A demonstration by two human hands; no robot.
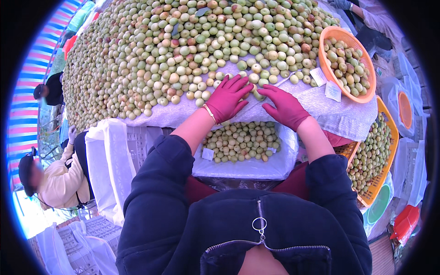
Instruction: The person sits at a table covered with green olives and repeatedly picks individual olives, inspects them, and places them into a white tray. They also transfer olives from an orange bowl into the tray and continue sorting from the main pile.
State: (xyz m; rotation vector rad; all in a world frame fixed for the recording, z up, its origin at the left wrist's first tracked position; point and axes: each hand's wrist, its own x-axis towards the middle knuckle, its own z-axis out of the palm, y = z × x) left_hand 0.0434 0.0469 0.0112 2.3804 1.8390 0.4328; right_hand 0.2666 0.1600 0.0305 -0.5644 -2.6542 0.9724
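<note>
A broad heap of small round green jujubes (178, 62), some blushed reddish-brown, spreads over a table covered with a pale quilted cloth (161, 115). At the heap's near edge lies my left hand (227, 98), palm down in a magenta glove, fingers slightly spread beside the fruit. My right hand (287, 105), gloved alike, is to its right with fingers and thumb apart. A few jujubes (258, 95) lie between the two hands. Below them, a crate lined with clear plastic (237, 172) holds more jujubes (240, 144) and small paper slips (208, 154).
An orange basket of jujubes (348, 67) stands at the table's right end beside paper labels (318, 76). Lower right is a yellow crate (376, 182) of fruit. White-lined crates (110, 165) stand at left, near a seated person (62, 182). Another person's gloved hand (340, 4) shows upper right.
</note>
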